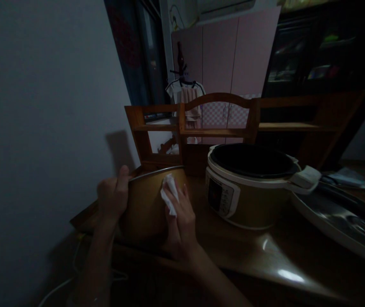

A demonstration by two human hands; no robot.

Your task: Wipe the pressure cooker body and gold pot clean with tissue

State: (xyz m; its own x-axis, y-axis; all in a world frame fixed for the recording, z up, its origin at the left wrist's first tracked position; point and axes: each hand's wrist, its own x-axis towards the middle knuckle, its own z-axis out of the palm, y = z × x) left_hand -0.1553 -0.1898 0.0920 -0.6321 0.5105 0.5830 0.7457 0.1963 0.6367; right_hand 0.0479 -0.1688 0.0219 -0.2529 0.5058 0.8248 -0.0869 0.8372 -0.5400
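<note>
A gold-coloured inner pot with a thin metal rim stands tilted near the desk's left end. My left hand is closed on the pot's left rim, thumb up. Against the pot's outer wall on the right, my right hand presses a crumpled white tissue under its fingers. Just right of the hands is the rice cooker body, its dark opening uncovered and its control panel facing left and front. The pot's underside is in shadow.
The wooden desk has a shelf rack along its back. At the right lies a large round lid-like item with a dark handle. A white wall borders the left side. A white cable hangs below the desk.
</note>
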